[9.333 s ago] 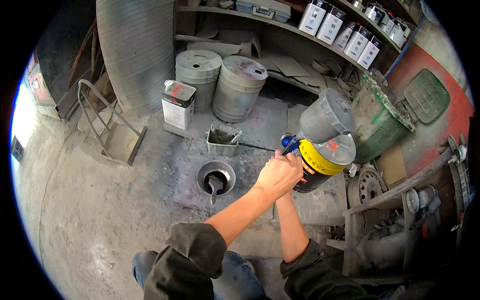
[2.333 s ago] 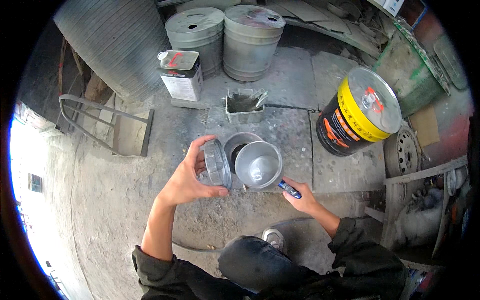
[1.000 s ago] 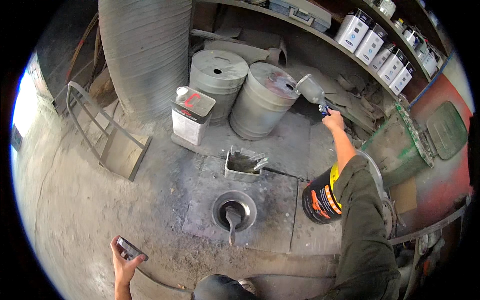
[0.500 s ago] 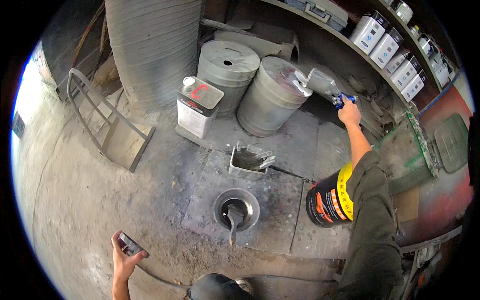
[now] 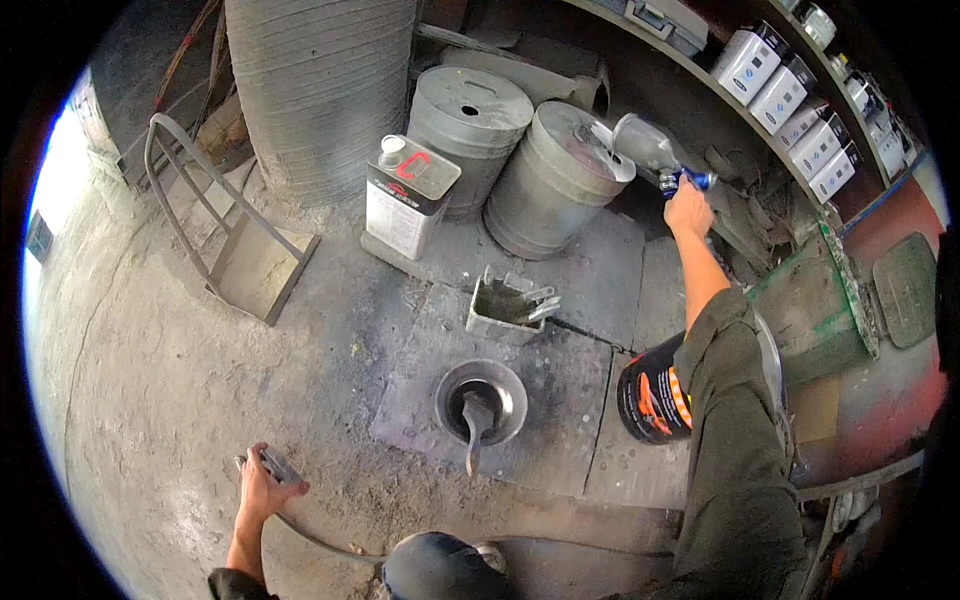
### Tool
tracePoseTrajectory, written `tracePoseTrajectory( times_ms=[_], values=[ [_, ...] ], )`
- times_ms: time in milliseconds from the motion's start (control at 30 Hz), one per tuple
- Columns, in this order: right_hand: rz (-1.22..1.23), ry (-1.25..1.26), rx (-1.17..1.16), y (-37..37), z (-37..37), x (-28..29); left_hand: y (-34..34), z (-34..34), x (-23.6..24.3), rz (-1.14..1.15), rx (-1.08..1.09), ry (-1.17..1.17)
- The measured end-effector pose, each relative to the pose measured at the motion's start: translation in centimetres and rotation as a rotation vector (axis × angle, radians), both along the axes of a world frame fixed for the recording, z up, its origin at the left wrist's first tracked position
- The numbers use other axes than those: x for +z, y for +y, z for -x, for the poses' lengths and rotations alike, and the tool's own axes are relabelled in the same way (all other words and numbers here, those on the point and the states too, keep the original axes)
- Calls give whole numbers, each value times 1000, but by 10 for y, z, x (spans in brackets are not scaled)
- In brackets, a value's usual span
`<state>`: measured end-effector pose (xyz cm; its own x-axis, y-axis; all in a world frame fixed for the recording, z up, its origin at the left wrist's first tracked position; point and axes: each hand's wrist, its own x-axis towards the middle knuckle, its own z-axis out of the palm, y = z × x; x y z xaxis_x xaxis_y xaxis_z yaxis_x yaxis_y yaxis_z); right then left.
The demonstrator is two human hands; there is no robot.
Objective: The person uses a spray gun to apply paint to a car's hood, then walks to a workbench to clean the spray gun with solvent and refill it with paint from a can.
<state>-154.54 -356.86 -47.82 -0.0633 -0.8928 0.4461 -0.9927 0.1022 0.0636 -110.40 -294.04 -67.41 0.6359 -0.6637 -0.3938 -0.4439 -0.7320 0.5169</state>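
My right hand (image 5: 690, 212), its arm stretched far forward, is closed around the blue handle end of a spray gun (image 5: 672, 182). The gun's grey cup (image 5: 642, 145) lies over the paint-smeared top of the right metal drum (image 5: 563, 180); whether it touches cannot be made out. Low at the left, my left hand (image 5: 262, 492) grips a small grey rectangular block (image 5: 280, 465), partly covered by the fingers. Between the hands stands a metal bowl (image 5: 518, 403) with dark liquid, and a wide flat brush (image 5: 478, 415) leans in it.
Behind the bowl sits a square container (image 5: 500, 325) with tools on its rim. A rectangular can (image 5: 400, 220) stands by the left drum (image 5: 470, 135). A black bucket (image 5: 650, 395) is beside my right arm; a hand truck (image 5: 262, 270) stands left. A hose (image 5: 320, 540) crosses the floor.
The view has shifted, so the floor objects appear slightly higher and to the right. My left hand has risen and turned, showing more of its back. My right hand still holds the spray gun.
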Motion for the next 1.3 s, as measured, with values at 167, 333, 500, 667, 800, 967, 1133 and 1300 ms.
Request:
tracePoseTrajectory(
  times_ms=[167, 333, 500, 667, 800, 967, 1133, 1300],
  values=[
    [-219, -972, 52, -19, 70, -42, -21, -16, -84, 175, 332, 176],
    [-385, -1745, 212, 153, 32, -86, 47, -36, -185, 475, 540, 64],
    [-613, -1987, 93, 302, 29, -122, 77, -16, -230, 716, 457, 242],
    [-450, -2096, 80, 391, 19, -182, 88, -6, -197, 482, 246, 91],
    [-403, -2218, 154, 424, -5, -208, 110, -27, -190, 285, 100, 38],
    [-395, -2145, 192, 448, -23, -206, 80, 14, -137, -302, 215, -453],
    [-421, -2027, 342, 473, -50, -210, -46, 123, -46, 562, -470, -129],
    [-660, -1974, 443, 500, -48, -204, -95, 276, 5, 717, -766, 136]
  ],
)
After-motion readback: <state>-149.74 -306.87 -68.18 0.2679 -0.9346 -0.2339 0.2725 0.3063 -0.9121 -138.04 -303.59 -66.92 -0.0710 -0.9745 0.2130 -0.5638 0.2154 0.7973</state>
